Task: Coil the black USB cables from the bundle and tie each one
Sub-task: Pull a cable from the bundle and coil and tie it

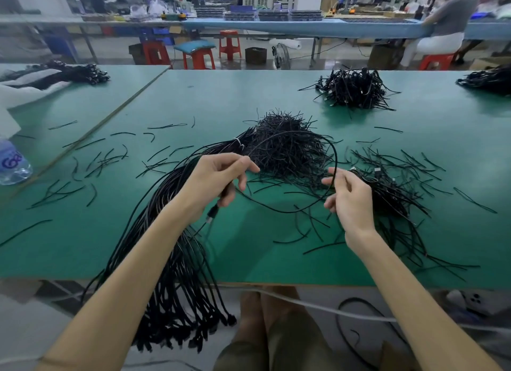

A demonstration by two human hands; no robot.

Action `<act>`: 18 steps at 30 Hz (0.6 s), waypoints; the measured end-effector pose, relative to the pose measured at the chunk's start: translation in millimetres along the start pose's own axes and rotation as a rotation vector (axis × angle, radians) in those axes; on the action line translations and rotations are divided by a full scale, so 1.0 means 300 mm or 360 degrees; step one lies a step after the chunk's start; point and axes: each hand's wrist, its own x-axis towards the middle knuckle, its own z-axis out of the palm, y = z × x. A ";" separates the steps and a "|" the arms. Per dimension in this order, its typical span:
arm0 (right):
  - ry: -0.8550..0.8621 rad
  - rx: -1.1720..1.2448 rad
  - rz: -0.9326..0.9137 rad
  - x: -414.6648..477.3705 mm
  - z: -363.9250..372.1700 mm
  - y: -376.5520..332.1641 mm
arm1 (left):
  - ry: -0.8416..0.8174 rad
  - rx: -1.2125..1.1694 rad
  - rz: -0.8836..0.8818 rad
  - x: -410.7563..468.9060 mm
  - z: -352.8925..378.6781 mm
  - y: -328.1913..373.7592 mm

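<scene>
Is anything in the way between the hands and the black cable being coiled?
Nothing visible. The left hand grips the cable near its plug, and the right hand pinches its loop. The loose ties lie on the table underneath.

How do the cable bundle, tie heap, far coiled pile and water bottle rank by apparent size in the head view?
cable bundle
tie heap
far coiled pile, though distance shrinks it
water bottle, partly cropped

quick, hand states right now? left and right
Left hand: fingers curled round the black cable near its plug.
Right hand: pinches the same cable's loop.
</scene>
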 end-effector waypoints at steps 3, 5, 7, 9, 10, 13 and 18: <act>0.0083 -0.0256 -0.0274 -0.009 -0.002 -0.028 | -0.0093 0.0123 -0.0025 -0.006 0.014 -0.020; 0.0121 -0.0412 -0.0491 -0.022 0.005 -0.062 | -0.0203 0.0277 -0.0069 -0.007 0.028 -0.029; 0.0137 -0.0667 -0.0763 -0.044 0.018 -0.099 | -0.0296 0.0436 -0.0148 -0.007 0.051 -0.036; 0.0025 -0.0895 -0.0995 -0.074 0.040 -0.131 | -0.0365 0.0476 -0.0187 -0.006 0.074 -0.040; -0.0082 -0.1001 -0.1068 -0.089 0.056 -0.140 | -0.0387 0.0458 -0.0179 -0.005 0.083 -0.040; -0.0499 -0.1235 -0.1023 -0.126 0.101 -0.140 | -0.0389 0.0339 -0.0125 -0.005 0.091 -0.032; -0.0609 -0.1062 -0.0939 -0.152 0.126 -0.105 | -0.0456 0.0078 -0.0210 -0.024 0.036 -0.025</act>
